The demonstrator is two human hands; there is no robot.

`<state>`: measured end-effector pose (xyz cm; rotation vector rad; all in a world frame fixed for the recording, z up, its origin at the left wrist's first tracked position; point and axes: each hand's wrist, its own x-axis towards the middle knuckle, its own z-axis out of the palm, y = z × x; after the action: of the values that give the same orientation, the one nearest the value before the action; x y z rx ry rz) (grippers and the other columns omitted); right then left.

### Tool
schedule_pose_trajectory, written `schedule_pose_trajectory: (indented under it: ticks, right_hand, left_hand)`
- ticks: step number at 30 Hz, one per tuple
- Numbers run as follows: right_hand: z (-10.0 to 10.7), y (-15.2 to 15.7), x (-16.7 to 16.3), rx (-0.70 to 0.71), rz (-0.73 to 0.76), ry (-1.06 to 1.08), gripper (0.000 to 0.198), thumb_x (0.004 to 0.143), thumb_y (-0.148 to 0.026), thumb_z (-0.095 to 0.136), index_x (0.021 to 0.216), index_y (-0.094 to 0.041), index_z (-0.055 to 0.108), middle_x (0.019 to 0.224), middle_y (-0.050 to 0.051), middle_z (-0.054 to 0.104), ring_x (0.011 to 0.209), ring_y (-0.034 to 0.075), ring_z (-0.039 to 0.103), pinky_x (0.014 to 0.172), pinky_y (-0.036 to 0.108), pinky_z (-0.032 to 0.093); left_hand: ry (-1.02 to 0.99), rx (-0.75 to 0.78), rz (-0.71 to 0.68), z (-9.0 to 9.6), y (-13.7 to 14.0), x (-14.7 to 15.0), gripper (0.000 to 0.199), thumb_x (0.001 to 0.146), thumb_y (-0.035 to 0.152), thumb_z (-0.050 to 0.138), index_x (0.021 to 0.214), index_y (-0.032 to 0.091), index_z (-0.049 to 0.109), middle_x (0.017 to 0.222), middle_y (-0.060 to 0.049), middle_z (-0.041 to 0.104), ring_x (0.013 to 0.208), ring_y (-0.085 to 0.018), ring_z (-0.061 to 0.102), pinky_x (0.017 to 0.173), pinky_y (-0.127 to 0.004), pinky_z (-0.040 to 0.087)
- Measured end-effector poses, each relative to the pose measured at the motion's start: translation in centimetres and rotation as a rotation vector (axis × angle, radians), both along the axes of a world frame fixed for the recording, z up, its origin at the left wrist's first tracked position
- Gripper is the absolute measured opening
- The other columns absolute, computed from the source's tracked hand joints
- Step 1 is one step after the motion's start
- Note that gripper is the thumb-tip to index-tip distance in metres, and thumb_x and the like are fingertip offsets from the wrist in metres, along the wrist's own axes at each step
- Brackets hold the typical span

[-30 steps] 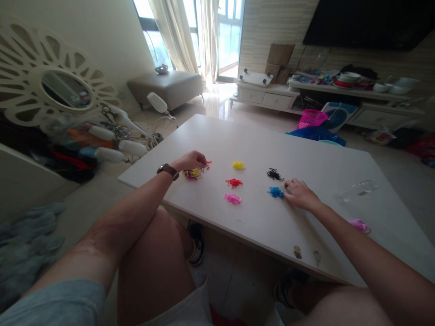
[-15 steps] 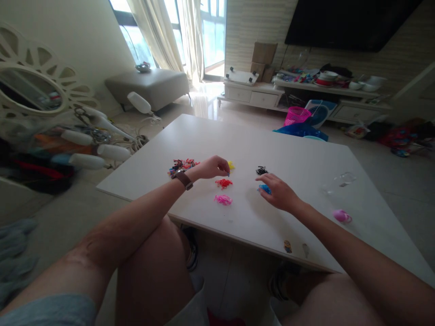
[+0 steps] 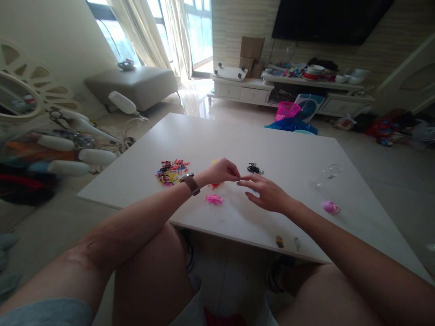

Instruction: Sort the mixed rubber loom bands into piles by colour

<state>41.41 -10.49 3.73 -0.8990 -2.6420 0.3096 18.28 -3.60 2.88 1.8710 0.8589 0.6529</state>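
Over the white table (image 3: 210, 136), my left hand (image 3: 222, 171) pinches a tiny blue rubber band (image 3: 239, 179) between thumb and fingertips. Fingers stretched out, my right hand (image 3: 267, 194) meets those fingertips, perhaps touching the band. Beneath the right hand, a blue pile (image 3: 254, 190) is mostly hidden. A black pile (image 3: 254, 169) lies just beyond it. Partly covered by my left hand are a red pile (image 3: 215, 186) and a bit of a yellow pile (image 3: 214, 161). Nearer to me lies a pink pile (image 3: 214, 199). A mixed-colour heap of bands (image 3: 171, 172) spreads left of my watch.
On the table's right are a clear plastic container (image 3: 333, 171) and a pink rounded object (image 3: 330, 207). A yellow cartoon figure piece (image 3: 279, 241) lies near the front edge. White lamp shades (image 3: 97, 156) stand close to the left side.
My left hand has moved right, from beside the yellow pile to my right hand's fingertips, carrying the blue band. My right hand has shifted left from over the blue pile. The view has turned slightly right.
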Motion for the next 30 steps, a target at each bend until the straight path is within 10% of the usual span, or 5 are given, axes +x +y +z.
schedule_pose_trajectory:
  ticks: [15, 21, 30]
  right_hand:
    - [-0.5, 0.4, 0.1, 0.016, -0.053, 0.005, 0.037, 0.093, -0.022, 0.054, 0.129, -0.021, 0.064, 0.125, 0.012, 0.067, 0.115, 0.029, 0.062, 0.098, 0.049, 0.054]
    - [-0.5, 1.1, 1.1, 0.012, -0.187, 0.000, 0.032, 0.091, -0.021, 0.056, 0.121, -0.021, 0.068, 0.122, 0.010, 0.069, 0.114, 0.028, 0.062, 0.098, 0.047, 0.053]
    - [-0.3, 1.5, 1.7, -0.001, -0.234, -0.012, 0.028, 0.091, -0.023, 0.056, 0.116, -0.022, 0.070, 0.118, 0.009, 0.070, 0.114, 0.028, 0.062, 0.094, 0.044, 0.054]
  left_hand:
    - [-0.011, -0.004, 0.090, -0.3, 1.2, -1.3, 0.023, 0.070, 0.021, 0.078, 0.091, 0.012, 0.078, 0.083, -0.010, 0.078, 0.078, -0.019, 0.072, 0.070, -0.027, 0.057]
    - [0.272, 0.163, 0.432, -1.6, 4.3, -5.3, 0.023, 0.077, 0.021, 0.069, 0.097, 0.015, 0.079, 0.096, -0.009, 0.078, 0.088, -0.020, 0.071, 0.082, -0.031, 0.056]
    - [0.549, 0.221, 0.363, -4.1, 4.7, -6.7, 0.042, 0.079, 0.025, 0.067, 0.120, 0.018, 0.074, 0.121, -0.009, 0.073, 0.100, -0.023, 0.068, 0.095, -0.032, 0.052]
